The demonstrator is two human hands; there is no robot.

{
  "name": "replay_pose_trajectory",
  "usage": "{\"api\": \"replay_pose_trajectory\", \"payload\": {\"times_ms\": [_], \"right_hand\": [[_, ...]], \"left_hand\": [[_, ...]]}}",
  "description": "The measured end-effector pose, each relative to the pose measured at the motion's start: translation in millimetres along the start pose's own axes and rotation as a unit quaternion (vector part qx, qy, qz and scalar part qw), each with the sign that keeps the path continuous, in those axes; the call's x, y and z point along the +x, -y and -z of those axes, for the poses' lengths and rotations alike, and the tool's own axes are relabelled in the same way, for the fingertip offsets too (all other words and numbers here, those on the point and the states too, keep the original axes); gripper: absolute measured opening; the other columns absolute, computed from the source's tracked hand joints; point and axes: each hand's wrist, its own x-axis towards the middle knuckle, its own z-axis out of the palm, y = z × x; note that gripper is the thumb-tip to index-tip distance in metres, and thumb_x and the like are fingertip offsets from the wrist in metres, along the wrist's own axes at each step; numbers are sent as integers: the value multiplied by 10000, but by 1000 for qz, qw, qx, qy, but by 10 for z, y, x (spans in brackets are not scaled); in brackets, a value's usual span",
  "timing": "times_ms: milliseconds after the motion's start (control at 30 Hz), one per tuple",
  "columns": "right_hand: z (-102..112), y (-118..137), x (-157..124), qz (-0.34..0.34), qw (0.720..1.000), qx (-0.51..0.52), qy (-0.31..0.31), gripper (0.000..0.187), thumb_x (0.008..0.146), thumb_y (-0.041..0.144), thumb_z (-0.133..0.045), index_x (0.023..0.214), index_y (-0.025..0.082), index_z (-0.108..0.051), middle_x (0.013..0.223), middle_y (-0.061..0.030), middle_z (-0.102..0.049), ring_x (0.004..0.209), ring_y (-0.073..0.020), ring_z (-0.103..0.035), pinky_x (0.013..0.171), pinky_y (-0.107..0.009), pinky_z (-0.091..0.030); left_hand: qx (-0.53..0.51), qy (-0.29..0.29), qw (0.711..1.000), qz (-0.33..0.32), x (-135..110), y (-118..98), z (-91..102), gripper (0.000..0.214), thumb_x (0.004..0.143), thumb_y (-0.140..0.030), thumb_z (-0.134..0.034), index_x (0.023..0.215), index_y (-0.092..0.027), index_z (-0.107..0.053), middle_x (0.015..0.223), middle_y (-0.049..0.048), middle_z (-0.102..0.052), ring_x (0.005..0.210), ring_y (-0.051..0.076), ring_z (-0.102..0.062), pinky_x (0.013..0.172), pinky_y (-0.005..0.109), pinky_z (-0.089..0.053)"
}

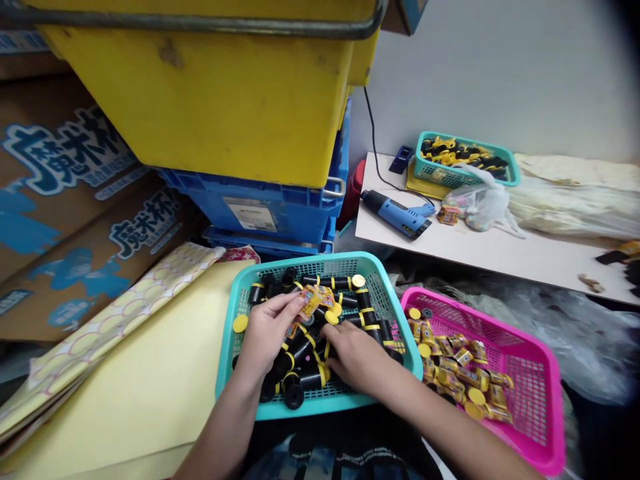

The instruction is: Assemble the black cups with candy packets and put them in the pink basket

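My left hand [274, 325] is closed, pinching several orange printed plastic sleeves [313, 300] between thumb and fingers above the turquoise basket [320, 408]. My right hand [356, 353] reaches into the basket's middle, its fingers curled down among black plastic cylinders with yellow rims [303, 347]. Its fingertips are partly hidden, and I cannot make out what they grip. A loose yellow disc [331, 317] lies just by its knuckles, and another yellow disc [240, 324] rests near the basket's left wall.
A pink basket [537, 360] holds orange-wrapped pieces [465, 373]. Beyond stands a white table with a blue heat gun [400, 213], a plastic bag [483, 200] and another turquoise basket [515, 170]. Yellow sheets [165, 373], cartons [65, 180] and stacked yellow [225, 100] and blue crates [295, 213] surround the left.
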Motion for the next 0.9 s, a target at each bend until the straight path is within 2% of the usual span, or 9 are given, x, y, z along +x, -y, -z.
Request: {"api": "replay_pose_trajectory", "payload": {"times_ms": [67, 100, 167, 267, 333, 400, 600, 733, 900], "right_hand": [[121, -95, -5, 20, 989, 128, -74, 367, 810, 234, -591, 1172, 173, -603, 1156, -144, -654, 1084, -287, -597, 939, -430, -452], [207, -147, -7, 18, 972, 207, -109, 364, 819, 275, -598, 1175, 200, -597, 1157, -115, -655, 1064, -263, -610, 937, -416, -458], [379, -236, -16, 12, 916, 370, -155, 324, 811, 329, -637, 1116, 229, -590, 1044, -65, -675, 930, -210, -647, 839, -361, -501], [536, -279, -39, 29, 823, 536, -186, 329, 753, 349, -729, 1019, 247, -564, 901, -13, -654, 763, -149, -631, 690, -275, -507], [560, -248, -47, 43, 798, 573, -182, 341, 734, 351, -754, 1008, 252, -577, 925, -8, -641, 772, -136, -618, 689, -259, -505], [550, -203, -40, 45, 803, 569, -168, 331, 724, 364, -765, 991, 241, -613, 921, -6, -633, 774, -127, -604, 687, -248, -497], [518, -207, 13, 20, 849, 515, -113, 347, 720, 425, -756, 956, 183, -677, 771, 2, -629, 656, -103, -556, 599, -228, -443], [492, -257, 31, -4, 848, 520, -103, 341, 723, 406, -757, 947, 162, -671, 763, -6, -647, 650, -107, -581, 602, -236, -465], [445, -259, 29, 17, 837, 536, -109, 371, 715, 343, -777, 1029, 184, -659, 856, -17, -678, 737, -120, -620, 697, -261, -495]], "left_hand": [[23, 41, 998, -33, -15, -8, 31, 203, 724, -336, -733, 861, -194, -783, 838, 39, -756, 794, 161, -683, 754, 233, -530], [35, 63, 996, -46, -24, -15, 48, 180, 723, -316, -735, 854, -203, -787, 895, 42, -757, 856, 168, -683, 793, 231, -524], [48, 103, 993, -45, -42, -24, 74, 172, 714, -293, -745, 860, -216, -791, 950, 46, -757, 918, 180, -681, 836, 234, -518], [20, 130, 991, 26, -69, -15, 79, 238, 695, -341, -767, 902, -227, -786, 935, 57, -771, 875, 196, -701, 794, 264, -552], [-10, 133, 989, 64, -80, 5, 66, 306, 680, -398, -777, 933, -226, -779, 933, 65, -774, 836, 205, -710, 727, 274, -577], [-25, 129, 989, 71, -83, 25, 55, 350, 675, -437, -778, 948, -218, -775, 945, 72, -773, 817, 205, -711, 680, 267, -587], [-42, 122, 990, 60, -88, 5, 60, 376, 693, -467, -760, 955, -196, -772, 975, 84, -767, 833, 215, -719, 684, 277, -607], [-31, 126, 990, 54, -95, -36, 35, 392, 688, -469, -761, 961, -189, -768, 974, 89, -767, 859, 237, -722, 724, 322, -617], [-14, 116, 993, 32, -89, -28, -14, 353, 740, -451, -724, 995, -209, -758, 1025, 82, -759, 890, 232, -722, 756, 323, -612]]}}
